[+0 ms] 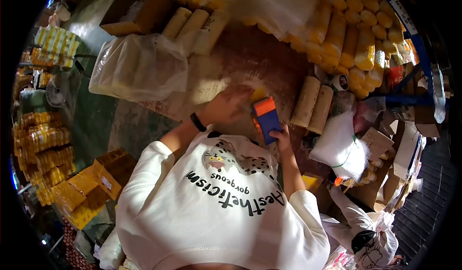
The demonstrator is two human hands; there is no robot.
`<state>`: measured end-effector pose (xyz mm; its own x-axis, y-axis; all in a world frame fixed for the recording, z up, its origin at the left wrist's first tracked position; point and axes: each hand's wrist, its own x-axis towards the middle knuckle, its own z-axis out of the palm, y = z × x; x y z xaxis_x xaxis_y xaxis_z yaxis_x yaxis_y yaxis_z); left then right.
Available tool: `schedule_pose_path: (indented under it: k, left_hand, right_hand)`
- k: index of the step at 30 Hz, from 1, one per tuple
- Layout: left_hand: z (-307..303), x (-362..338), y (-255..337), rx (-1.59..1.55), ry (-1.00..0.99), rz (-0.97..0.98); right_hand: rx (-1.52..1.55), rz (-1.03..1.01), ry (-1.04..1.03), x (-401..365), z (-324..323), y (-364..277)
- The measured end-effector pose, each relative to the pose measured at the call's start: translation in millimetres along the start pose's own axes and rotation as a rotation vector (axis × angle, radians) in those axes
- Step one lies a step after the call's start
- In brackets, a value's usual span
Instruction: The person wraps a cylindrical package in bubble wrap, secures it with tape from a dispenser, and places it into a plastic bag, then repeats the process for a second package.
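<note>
My right hand (281, 138) is wrapped round the lower end of a boxy blue and orange object (267, 121), thumb across its blue face. The orange part faces away from me, and more orange shows along its left side. My left hand (228, 105), with a black band at the wrist, reaches over the work table (240, 63) with fingers stretched out and slightly blurred. Its fingertips come close to a small yellow patch (258, 95) beside the orange end. Two cream-coloured rolls (312, 104) lie to the right of my right hand.
A clear plastic bag (139, 70) lies at the table's left, below more cream rolls (192, 27) and a cardboard box (137, 8). Yellow wrapped packs (346, 39) pile up at the far right. White wrap (339, 152) sits at right; another person (361, 226) is at lower right.
</note>
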<state>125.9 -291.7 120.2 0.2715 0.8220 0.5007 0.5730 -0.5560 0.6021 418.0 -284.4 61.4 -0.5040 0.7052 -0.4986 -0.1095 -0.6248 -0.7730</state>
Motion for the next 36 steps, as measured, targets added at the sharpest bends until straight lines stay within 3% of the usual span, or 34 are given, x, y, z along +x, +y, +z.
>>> schedule_pose_path:
  k: [1,4,10,13,15,19,22,24,25,28,31,34,36]
  left_hand:
    - [-1,-1,0,-0.072,-0.023,-0.029]
    - [-3,-2,3,0.144,-0.133,0.014]
    - [19,-9,-47,0.275,0.038,0.295]
    - [16,-2,-42,0.342,-0.120,0.211]
    - [16,0,-46,0.266,-0.060,0.213]
    - [10,-3,-68,0.190,-0.019,0.089]
    - [0,-8,-72,0.120,-0.126,0.044]
    - [-2,0,-66,0.084,-0.121,0.110]
    - [-4,6,-63,0.069,-0.114,0.147]
    - [-8,9,-52,0.014,-0.128,-0.013]
    - [-12,36,-17,0.055,-0.051,-0.364]
    - [6,43,-42,0.358,-0.049,-0.221]
    - [8,48,-63,0.324,-0.169,-0.358]
  right_hand:
    - [-0.032,0.003,0.032,4,-10,7]
    - [-0.116,0.031,0.093,12,-31,26]
    - [-0.394,0.046,0.264,-7,-2,10]
    - [-0.444,-0.011,0.303,-30,42,-19]
    - [-0.370,-0.038,0.264,-40,58,-23]
    - [-0.339,-0.015,0.285,-54,48,2]
    - [-0.304,-0.041,0.276,-54,54,10]
    - [-0.318,-0.026,0.242,-33,45,21]
    - [-0.478,-0.063,0.278,-25,45,25]
    - [-0.560,-0.028,0.290,-12,56,12]
    - [-0.657,-0.036,0.349,-9,80,-9]
    - [-0.598,-0.097,0.362,9,88,10]
    - [-0.607,-0.069,0.385,17,94,15]
